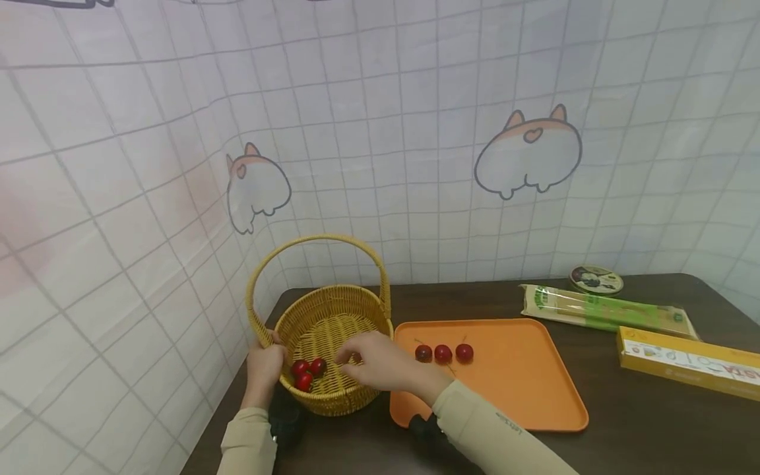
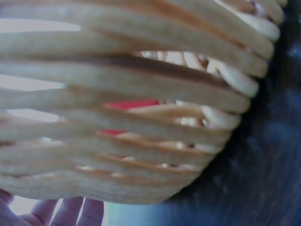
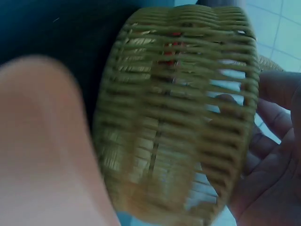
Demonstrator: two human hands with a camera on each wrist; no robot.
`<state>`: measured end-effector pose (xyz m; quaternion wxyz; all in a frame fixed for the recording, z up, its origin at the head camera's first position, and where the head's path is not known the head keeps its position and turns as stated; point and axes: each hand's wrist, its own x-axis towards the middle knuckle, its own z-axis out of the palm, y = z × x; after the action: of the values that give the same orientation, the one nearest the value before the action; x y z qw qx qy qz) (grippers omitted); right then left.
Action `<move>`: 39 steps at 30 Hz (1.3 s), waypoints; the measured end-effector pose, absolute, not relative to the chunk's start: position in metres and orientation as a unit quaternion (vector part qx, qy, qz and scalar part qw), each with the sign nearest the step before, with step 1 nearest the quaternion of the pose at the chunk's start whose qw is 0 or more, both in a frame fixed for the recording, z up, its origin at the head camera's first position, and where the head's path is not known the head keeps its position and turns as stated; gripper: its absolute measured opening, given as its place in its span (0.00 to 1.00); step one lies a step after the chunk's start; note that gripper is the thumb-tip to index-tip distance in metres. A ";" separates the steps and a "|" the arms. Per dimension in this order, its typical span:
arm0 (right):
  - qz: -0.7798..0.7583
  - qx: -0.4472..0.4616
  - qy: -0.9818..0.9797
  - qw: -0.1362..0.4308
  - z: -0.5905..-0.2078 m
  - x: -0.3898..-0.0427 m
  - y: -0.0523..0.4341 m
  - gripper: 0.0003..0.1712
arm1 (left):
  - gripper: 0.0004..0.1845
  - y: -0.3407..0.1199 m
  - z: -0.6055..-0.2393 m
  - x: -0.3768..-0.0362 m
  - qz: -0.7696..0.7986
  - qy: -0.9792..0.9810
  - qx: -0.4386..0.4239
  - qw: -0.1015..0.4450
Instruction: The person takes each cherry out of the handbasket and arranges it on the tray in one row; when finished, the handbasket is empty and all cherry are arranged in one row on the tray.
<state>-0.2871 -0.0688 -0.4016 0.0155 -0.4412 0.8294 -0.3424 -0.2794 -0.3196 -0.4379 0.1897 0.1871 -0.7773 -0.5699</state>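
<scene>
Head view: left hand (image 1: 264, 367) grips the wicker basket (image 1: 332, 330) rim on the worktop (image 1: 623, 422), right hand (image 1: 380, 361) over it with fingers loosely curled, pinch unclear; three cherries (image 1: 307, 373) inside, three more (image 1: 443, 353) on the orange tray (image 1: 510, 389). Left wrist view: just weave (image 2: 141, 94), fingertips (image 2: 70, 212) below. Right wrist view: blurred basket (image 3: 183, 117); a hasty drop could bounce fruit out or tip it

A woven wicker basket (image 1: 332, 330), glossy red cherries (image 1: 442, 353), a smooth matt plastic tray (image 1: 516, 382), dark wooden table (image 1: 641, 429).
</scene>
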 end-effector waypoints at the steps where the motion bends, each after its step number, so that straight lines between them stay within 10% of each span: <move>1: -0.347 -0.443 0.826 0.020 -0.402 -0.287 -0.074 0.09 | 0.13 -0.320 -0.438 -0.279 -0.568 -0.778 0.189 0.190; 29: -0.187 -0.427 0.883 0.053 -0.418 -0.302 -0.150 0.34 | 0.13 -0.318 -0.442 -0.285 -0.581 -0.764 0.179 0.218; 39: -0.209 -0.425 0.879 0.057 -0.423 -0.307 -0.149 0.24 | 0.13 -0.318 -0.441 -0.282 -0.569 -0.772 0.180 0.220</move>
<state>-0.3070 -0.1493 -0.4235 0.0570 -0.4247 0.8791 -0.2090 -0.2822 -0.3184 -0.4408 0.2200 0.1796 -0.7717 -0.5690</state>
